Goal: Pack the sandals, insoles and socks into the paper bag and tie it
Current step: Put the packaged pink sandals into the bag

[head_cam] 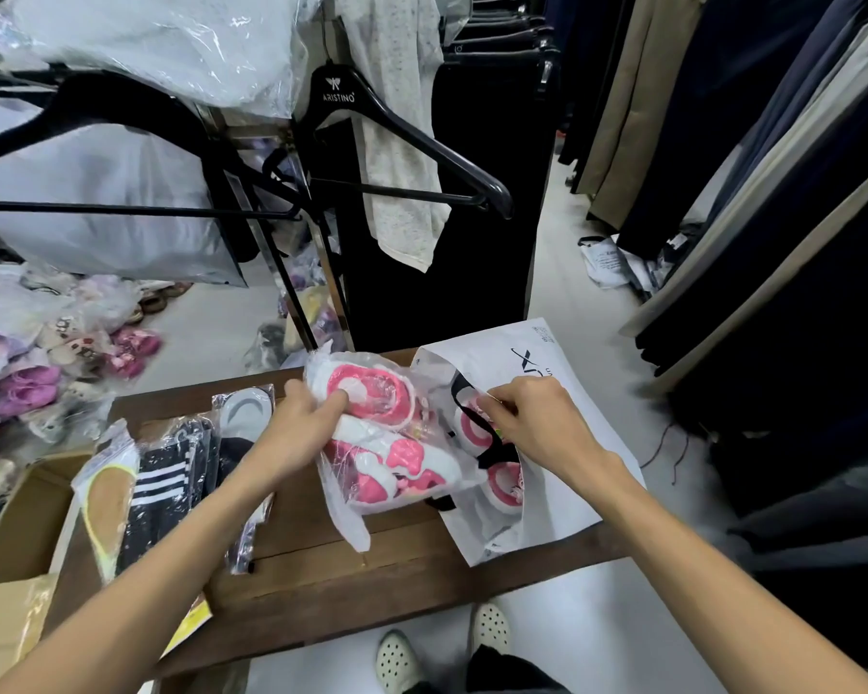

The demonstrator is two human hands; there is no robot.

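The left hand is curled on the clear plastic packet of pink-and-white sandals, thumb pressed on top, at the 9 o'clock edge of the packet. The right hand pinches the black ribbon handle at the mouth of the white paper bag, which lies flat at 3 o'clock; more pink-and-white footwear is seen already inside the mouth.

The packet is judged light and soft, the film slippery and crinkly; a hold across the sandal bodies, not the loose film tail at 6 o'clock, is advised. The bag's paper is judged thin and easily torn at the mouth.

Packets of black striped socks and a tan insole with yellow rim wait at 9 o'clock on the brown wooden table.

Beyond: a black coat hanger at 12 o'clock, dark hanging garments at 2 o'clock, bagged shoes on the floor at 10 o'clock.
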